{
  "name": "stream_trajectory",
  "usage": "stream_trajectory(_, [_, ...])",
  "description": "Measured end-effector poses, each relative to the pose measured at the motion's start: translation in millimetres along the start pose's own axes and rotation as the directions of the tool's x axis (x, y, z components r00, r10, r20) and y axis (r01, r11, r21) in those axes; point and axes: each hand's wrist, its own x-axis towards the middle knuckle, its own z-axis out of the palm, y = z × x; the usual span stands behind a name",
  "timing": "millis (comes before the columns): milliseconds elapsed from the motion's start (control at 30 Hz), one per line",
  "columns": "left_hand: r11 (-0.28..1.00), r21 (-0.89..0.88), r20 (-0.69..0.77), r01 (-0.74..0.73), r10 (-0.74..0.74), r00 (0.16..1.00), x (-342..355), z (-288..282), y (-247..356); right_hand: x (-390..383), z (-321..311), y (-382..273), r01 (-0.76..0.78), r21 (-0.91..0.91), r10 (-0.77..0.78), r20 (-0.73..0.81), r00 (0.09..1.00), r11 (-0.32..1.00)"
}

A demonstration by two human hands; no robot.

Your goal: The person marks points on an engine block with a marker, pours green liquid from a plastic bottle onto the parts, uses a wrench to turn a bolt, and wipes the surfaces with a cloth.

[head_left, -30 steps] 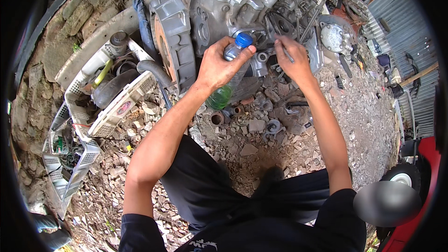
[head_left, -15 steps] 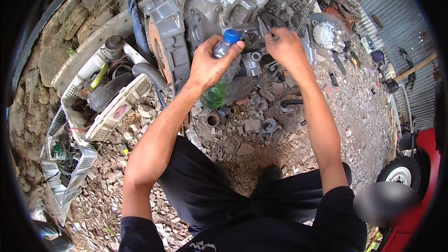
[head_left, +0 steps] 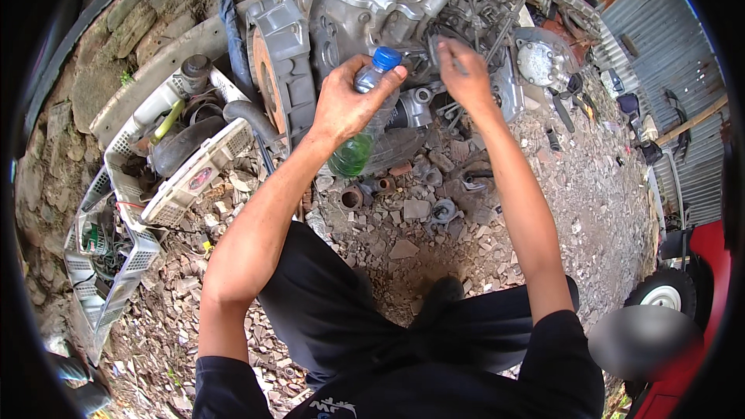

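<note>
My left hand [head_left: 346,101] is wrapped around a clear plastic bottle [head_left: 382,112] with a blue cap [head_left: 386,58], below the neck. The bottle leans slightly, and a little green liquid [head_left: 351,157] lies in its bottom. To the right of it, my right hand [head_left: 466,77] is raised in front of the engine parts, apart from the bottle. Its fingers are smeared by motion, so whether they hold anything cannot be made out. Behind both hands stands a large grey metal engine casing [head_left: 341,27].
On the left, white plastic crates [head_left: 198,178] hold hoses and parts beside a stone wall [head_left: 116,39]. Rubble and small metal pieces, including a rusty pipe fitting [head_left: 351,199], cover the ground. A round metal cover [head_left: 537,62], corrugated sheeting [head_left: 660,54] and a wheel [head_left: 663,295] are at right.
My right hand has shifted slightly left and its fingers have changed position. My left hand still grips the bottle, whose lower end has swung slightly left.
</note>
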Motion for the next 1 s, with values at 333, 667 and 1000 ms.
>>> stream_trajectory(333, [0.999,0.02,-0.005,-0.028,0.028,1.0,-2,-1,0,-3,5,-5,0.099,-0.006,-0.099,-0.021,0.995,0.995])
stream_trajectory(667, [1.0,0.028,0.018,0.005,-0.005,1.0,-3,-2,-3,-10,2,3,0.059,-0.076,-0.053,0.07,0.996,0.995])
stream_trajectory(1000, [0.998,0.06,0.05,0.023,-0.026,0.998,1,-6,-16,-5,-3,-21,-0.032,0.002,0.031,0.168,0.985,0.999])
